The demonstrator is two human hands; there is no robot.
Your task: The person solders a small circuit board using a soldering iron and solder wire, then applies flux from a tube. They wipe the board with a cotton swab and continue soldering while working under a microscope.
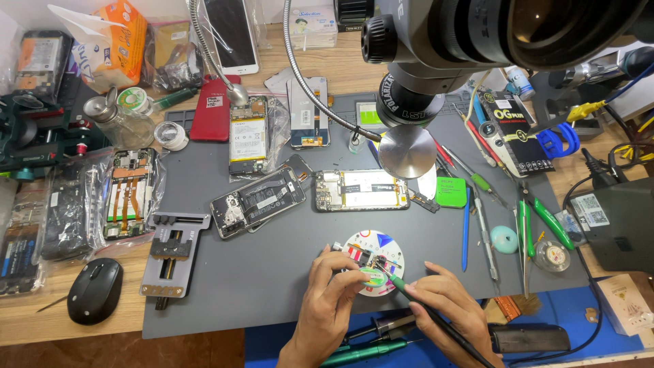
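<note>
Circuit board | left hand pinches edge | right hand soldering iron

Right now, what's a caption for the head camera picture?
Two hands, left hand and right hand, work a small part on a round pad.

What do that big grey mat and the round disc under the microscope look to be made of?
Grey mat: probably silicone or rubber, since it looks matte and glare-free, with moulded compartments at its far edge. Round disc: likely brushed metal, silvery with a soft sheen. Neither can be confirmed from sight alone.

Orange tissue box far left; black-yellow package right.
</note>
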